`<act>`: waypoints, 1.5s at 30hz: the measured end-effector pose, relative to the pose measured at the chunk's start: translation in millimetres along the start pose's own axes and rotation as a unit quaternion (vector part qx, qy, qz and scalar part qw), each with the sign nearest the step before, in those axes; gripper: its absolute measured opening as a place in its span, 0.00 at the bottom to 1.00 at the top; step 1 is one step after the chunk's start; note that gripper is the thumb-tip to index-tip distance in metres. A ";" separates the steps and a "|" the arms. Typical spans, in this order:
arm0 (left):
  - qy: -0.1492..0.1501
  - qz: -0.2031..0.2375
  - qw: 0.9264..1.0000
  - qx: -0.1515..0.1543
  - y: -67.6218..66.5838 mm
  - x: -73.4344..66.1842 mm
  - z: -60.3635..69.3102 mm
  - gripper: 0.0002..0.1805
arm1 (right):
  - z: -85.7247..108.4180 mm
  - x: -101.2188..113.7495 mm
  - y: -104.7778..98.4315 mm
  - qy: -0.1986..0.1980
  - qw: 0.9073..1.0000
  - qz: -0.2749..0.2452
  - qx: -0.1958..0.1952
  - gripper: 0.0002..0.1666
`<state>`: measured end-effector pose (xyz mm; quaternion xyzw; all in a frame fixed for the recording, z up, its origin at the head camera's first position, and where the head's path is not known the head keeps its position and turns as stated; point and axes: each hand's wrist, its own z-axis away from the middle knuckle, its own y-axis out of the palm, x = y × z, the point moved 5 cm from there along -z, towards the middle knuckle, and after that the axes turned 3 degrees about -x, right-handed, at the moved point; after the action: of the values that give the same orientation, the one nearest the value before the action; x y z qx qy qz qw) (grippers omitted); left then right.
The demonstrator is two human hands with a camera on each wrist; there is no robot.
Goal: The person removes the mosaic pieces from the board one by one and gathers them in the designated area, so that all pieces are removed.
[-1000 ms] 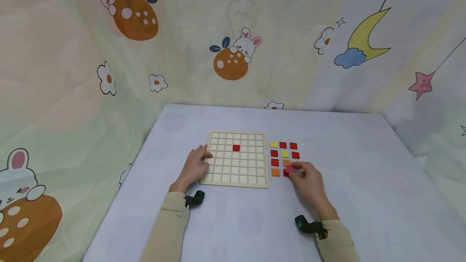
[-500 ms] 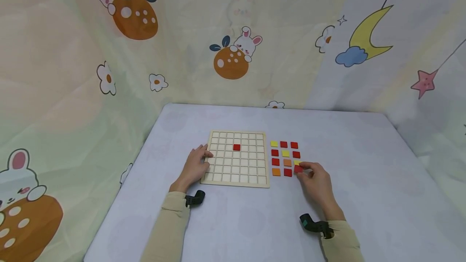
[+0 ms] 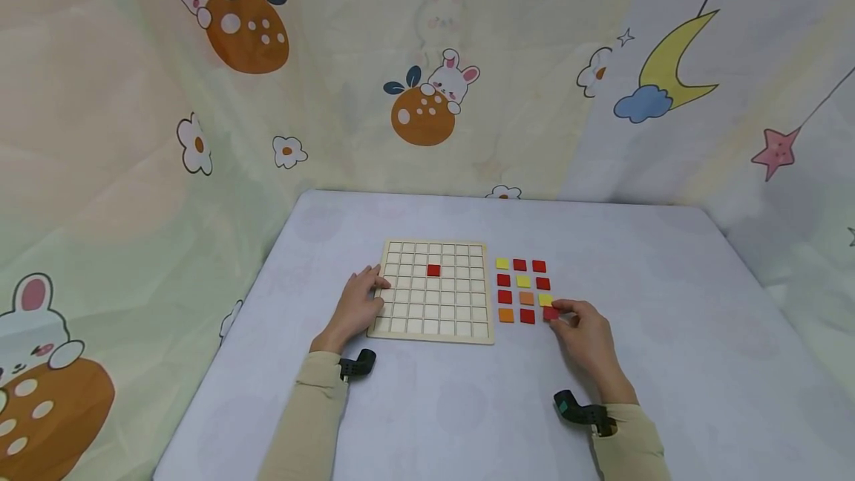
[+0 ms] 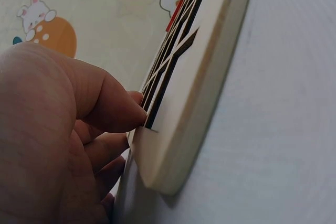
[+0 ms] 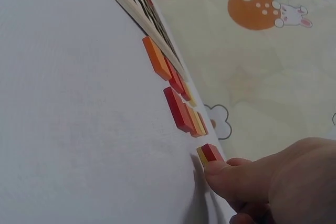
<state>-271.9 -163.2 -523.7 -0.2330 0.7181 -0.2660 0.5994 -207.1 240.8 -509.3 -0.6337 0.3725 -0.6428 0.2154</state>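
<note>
A square wooden grid board [image 3: 430, 337] lies on the table in the head view. One red tile [image 3: 433, 271] sits in a cell of its upper part. My left hand [image 3: 350, 310] rests on the board's left edge; in the left wrist view, the thumb [image 4: 113, 106] touches the frame. To the board's right, my right hand [image 3: 588, 336] pinches a red tile [image 3: 551, 314] between thumb and fingertips, at the near right corner of a group of tiles. Just beyond it is a yellow tile [image 3: 544, 299]. A yellow strip shows beside red at the right thumb [image 5: 220, 178] in the right wrist view.
Red, yellow and orange tiles stand in rows between board and right hand, among them an orange tile [image 3: 506, 315] and a red tile [image 3: 527, 315] in the near row. The pale table [image 3: 441, 407] meets a printed cloth backdrop [image 3: 347, 95] at the back.
My right hand has moved right with the red tile, from over the middle column to the right end of the near row, uncovering the tiles beneath. My left hand has stayed put.
</note>
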 end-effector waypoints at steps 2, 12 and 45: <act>0.000 -0.001 1.000 0.001 0.1 -0.1 0.0 0.18 | 0.0 0.1 -0.1 -0.005 1.000 0.003 0.001 0.21; 0.003 -0.003 1.000 -0.002 -0.5 -1.9 -1.3 0.18 | -0.5 0.2 3.7 -0.002 1.000 0.019 0.017 0.21; 0.007 0.003 1.000 0.000 -2.4 -1.4 0.5 0.16 | -1.5 17.3 0.6 0.002 1.000 -0.022 -0.018 0.18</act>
<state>-271.1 -164.2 -521.2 -0.2292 0.7228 -0.2662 0.5951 -210.5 227.7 -498.4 -0.6443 0.3706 -0.6419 0.1885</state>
